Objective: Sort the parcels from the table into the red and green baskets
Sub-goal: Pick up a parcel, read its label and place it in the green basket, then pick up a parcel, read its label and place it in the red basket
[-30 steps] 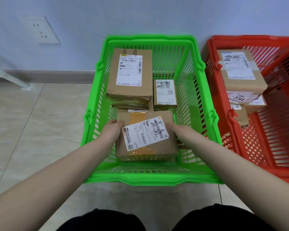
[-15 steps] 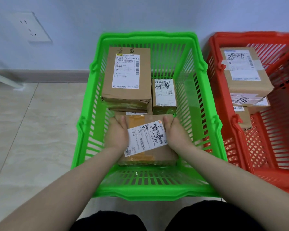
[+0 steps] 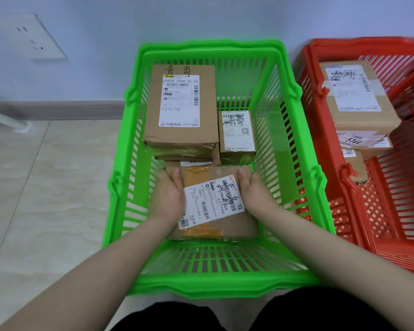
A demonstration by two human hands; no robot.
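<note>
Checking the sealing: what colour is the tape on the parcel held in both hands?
Orange-yellow tape on the parcel; head view shows it best.

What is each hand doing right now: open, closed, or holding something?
Left hand: grips the left side of the tilted-label parcel in the green basket.
Right hand: grips the same parcel's right side.
</note>
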